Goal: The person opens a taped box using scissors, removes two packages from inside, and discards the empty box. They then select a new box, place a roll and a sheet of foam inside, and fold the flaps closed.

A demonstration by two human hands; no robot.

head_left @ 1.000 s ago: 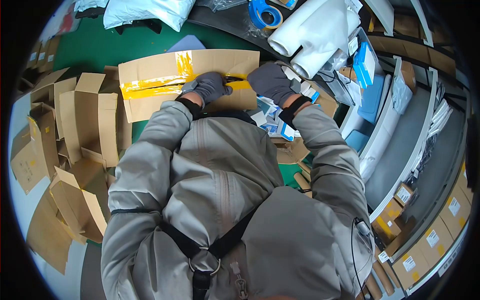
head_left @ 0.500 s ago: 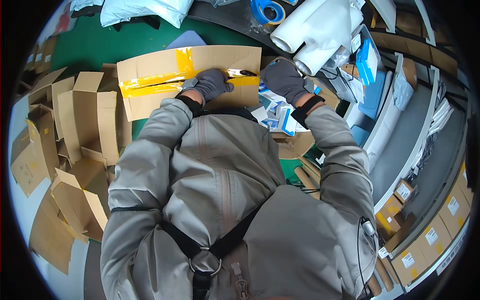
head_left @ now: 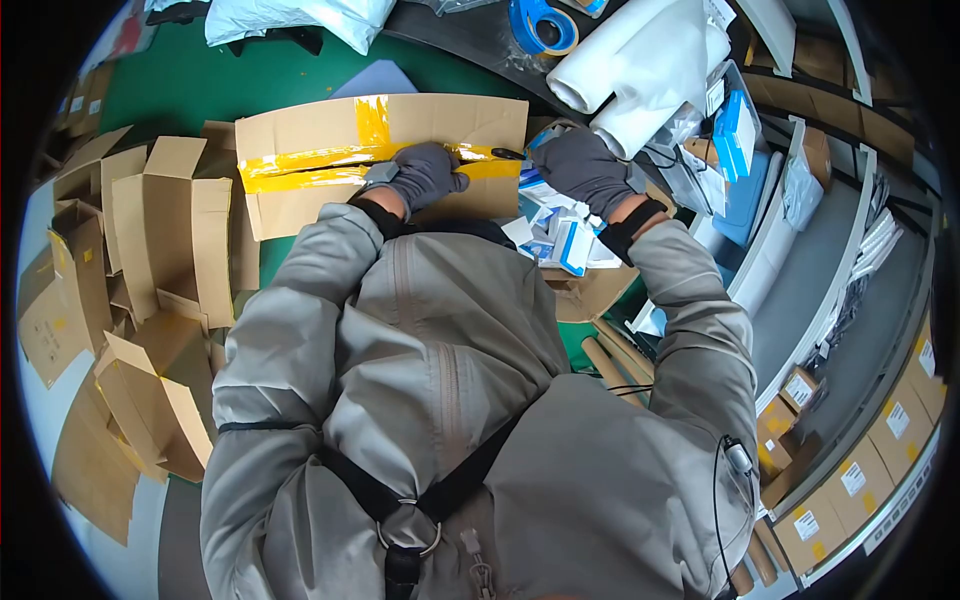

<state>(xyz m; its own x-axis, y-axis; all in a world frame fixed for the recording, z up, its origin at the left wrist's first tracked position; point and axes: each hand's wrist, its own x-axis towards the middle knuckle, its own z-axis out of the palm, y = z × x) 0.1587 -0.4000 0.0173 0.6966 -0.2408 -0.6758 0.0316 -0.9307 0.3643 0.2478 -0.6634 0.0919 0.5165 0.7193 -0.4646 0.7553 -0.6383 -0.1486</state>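
Note:
A long cardboard box (head_left: 300, 125) lies across the green surface in front of me, with yellow tape along its seam and a strip across its upper part. My gloved left hand (head_left: 428, 173) rests on its front middle, fingers curled over the taped seam; whether it pinches anything is hidden. At the box's right end is my gloved right hand (head_left: 580, 168), closed around something mostly hidden. A small black tip (head_left: 508, 154) shows between this hand and the box. Below the right hand sit blue and white small packets (head_left: 572, 243) in an open carton.
Several open cardboard boxes (head_left: 150, 225) stand at the left. White rolls (head_left: 640, 65) and a blue tape dispenser (head_left: 540, 25) lie at the upper right. Shelves (head_left: 810, 290) with boxes line the right side. Cardboard tubes (head_left: 610, 365) stand beside my right sleeve. A white plastic bag (head_left: 300, 18) lies at the top.
My right hand has moved slightly right and down, with the black tip shifting right too. My left hand stays on the box. The whole view has shifted slightly.

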